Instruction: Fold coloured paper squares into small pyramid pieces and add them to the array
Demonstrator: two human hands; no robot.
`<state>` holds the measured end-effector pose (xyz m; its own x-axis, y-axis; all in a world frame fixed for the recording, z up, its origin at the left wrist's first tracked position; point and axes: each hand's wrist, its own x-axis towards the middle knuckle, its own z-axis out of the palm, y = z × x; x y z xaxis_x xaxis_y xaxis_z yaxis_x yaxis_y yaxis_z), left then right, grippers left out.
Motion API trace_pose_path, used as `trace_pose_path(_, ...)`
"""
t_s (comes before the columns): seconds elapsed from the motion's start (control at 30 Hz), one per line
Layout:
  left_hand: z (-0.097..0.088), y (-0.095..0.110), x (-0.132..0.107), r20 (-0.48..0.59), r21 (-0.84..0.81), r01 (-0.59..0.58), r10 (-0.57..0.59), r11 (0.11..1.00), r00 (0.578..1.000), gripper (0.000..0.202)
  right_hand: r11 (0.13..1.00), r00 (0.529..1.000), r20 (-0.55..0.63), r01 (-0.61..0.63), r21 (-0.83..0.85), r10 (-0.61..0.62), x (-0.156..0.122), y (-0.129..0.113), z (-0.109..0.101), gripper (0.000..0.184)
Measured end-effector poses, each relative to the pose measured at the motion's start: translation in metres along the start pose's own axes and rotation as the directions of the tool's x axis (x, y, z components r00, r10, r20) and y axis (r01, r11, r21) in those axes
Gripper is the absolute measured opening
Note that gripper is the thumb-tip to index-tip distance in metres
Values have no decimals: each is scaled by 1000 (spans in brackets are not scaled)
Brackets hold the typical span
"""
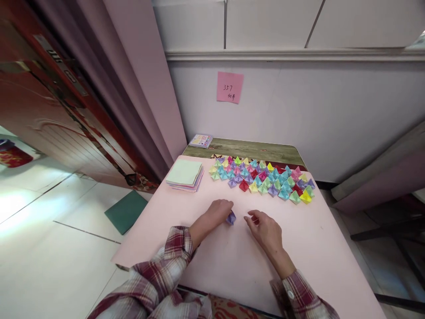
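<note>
A small purple folded paper boat [231, 218] is at the fingers of my left hand [219, 211], low over the middle of the pink-covered table [212, 270]. My left fingers are closed on its left side and partly hide it. To the right, my right hand [266, 229] holds nothing; its thumb and fingers are curved and apart, a short way from the boat. Beyond both hands stand rows of folded paper boats [262, 176] in yellow, green, blue, purple, red and pink.
A stack of coloured paper squares [184, 173] lies at the table's left. Behind it, a small printed packet [201, 141] sits at the back corner. A pink note [229, 87] sticks to the wall. On the floor to the left lies a dark green sheet [126, 212].
</note>
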<state>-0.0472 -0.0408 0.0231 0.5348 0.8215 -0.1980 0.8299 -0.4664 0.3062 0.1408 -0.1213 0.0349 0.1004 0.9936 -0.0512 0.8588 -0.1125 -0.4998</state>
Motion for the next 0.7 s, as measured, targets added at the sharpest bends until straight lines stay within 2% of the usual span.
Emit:
trace_pose_path(0.13,-4,-12,10,-2,-40,-86,86,996,996,13,1000,999,35,-16,24,15,0,6,4,22)
trace_pose_path(0.23,-5,-13,9,-19,-76,-125,124,989,992,17,993,997,53,42,106,-48,-2,3,15,21)
trace_pose_path(0.3,-6,-13,2,-52,-114,-123,118,986,992,29,982,992,65,98,164,-110,-3,0,22,22)
trace_pose_path(0.4,-8,-14,-16,-199,-254,-87,36,963,979,40,959,977,83,173,224,-196,-2,-5,28,27)
trace_pose_path(0.5,-9,-13,-38,-376,-357,-56,-89,933,923,20,950,968,93,207,232,-234,2,-9,33,30)
trace_pose_path(0.57,-5,-10,-50,-374,-381,-94,-60,920,925,13,956,967,106,204,212,-230,6,-11,34,29)
trace_pose_path(0.7,10,-2,-62,-289,-372,-186,77,910,954,20,960,959,150,215,178,-242,13,-14,35,23)
